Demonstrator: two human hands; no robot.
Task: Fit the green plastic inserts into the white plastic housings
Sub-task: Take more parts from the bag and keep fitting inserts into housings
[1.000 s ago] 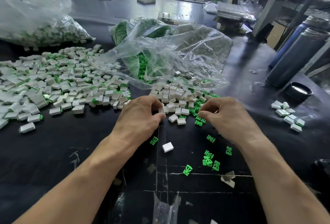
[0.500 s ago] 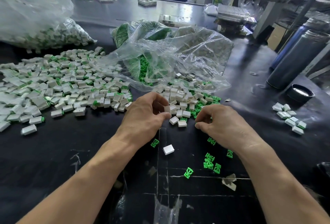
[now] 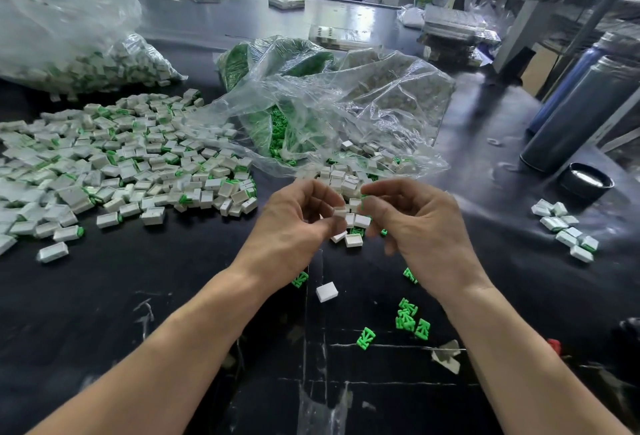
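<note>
My left hand (image 3: 298, 223) is raised just above the black table and pinches a white housing (image 3: 338, 212) between thumb and fingertips. My right hand (image 3: 419, 226) is beside it with curled fingers. It pinches what looks like a green insert (image 3: 362, 198), of which only a sliver shows. Under the hands lies a small heap of white housings (image 3: 346, 180). One loose housing (image 3: 326, 291) and several loose green inserts (image 3: 407, 316) lie nearer to me.
A wide spread of fitted white-and-green parts (image 3: 121, 171) covers the left. A clear bag of green inserts (image 3: 277, 129) lies behind the hands, and another full bag (image 3: 69, 53) far left. At right are a grey flask (image 3: 581, 115), a black cap (image 3: 587, 180) and a few fitted parts (image 3: 568, 230).
Both hands have lifted off the heap and come together. The left hand picked up a white housing, and the right hand came up from the green inserts with its fingers pinched.
</note>
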